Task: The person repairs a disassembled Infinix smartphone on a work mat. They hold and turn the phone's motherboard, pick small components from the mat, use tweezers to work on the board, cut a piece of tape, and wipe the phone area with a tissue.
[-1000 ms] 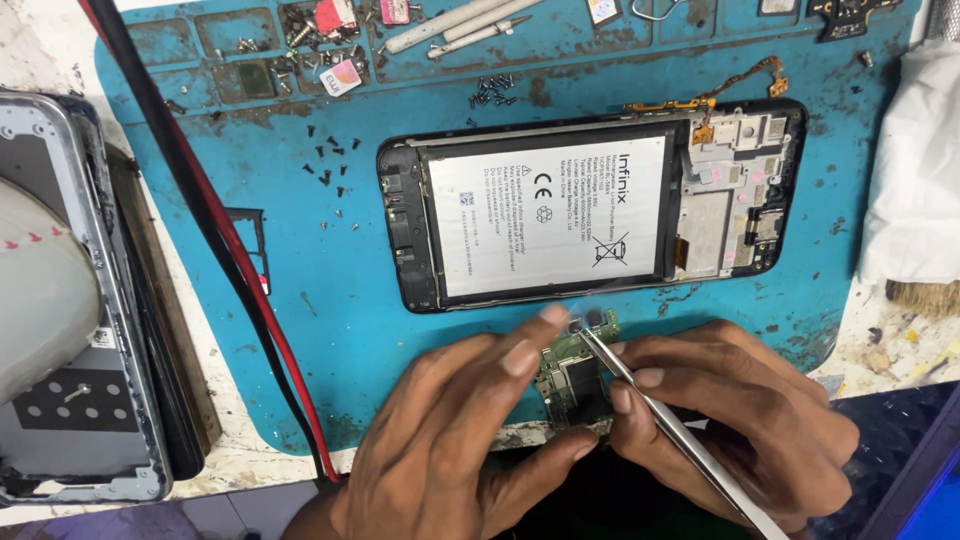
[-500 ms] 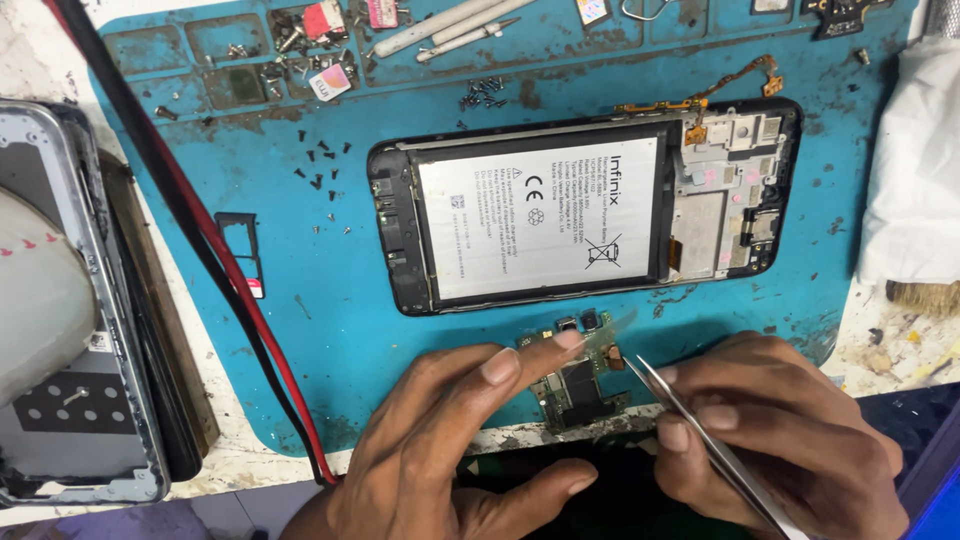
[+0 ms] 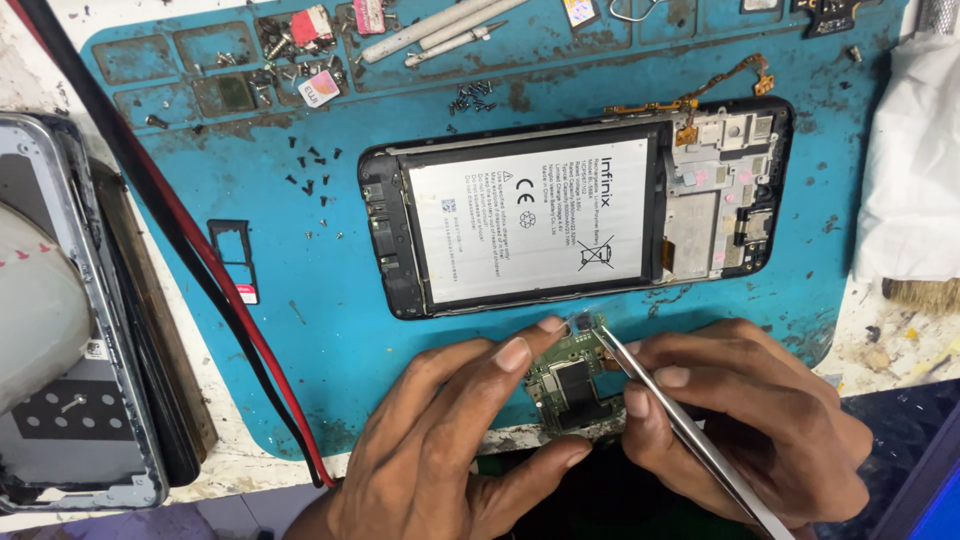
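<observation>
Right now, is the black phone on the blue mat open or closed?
Open: the black phone lies without its back cover, with its white battery and inner metal parts exposed.

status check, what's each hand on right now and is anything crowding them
Left hand pinching green circuit board. Right hand holding tweezers, tips at board's top edge. Opened phone lies just beyond; loose screws farther off on blue mat.

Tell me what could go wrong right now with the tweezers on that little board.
1. The tweezers in the right hand have their tips on the small circuit board; a slip could scratch it or lift a part.
2. The left hand only pinches the board at its edges, so it might twist.
3. Loose screws lie scattered on the blue mat; a nudge could scatter them.
</observation>
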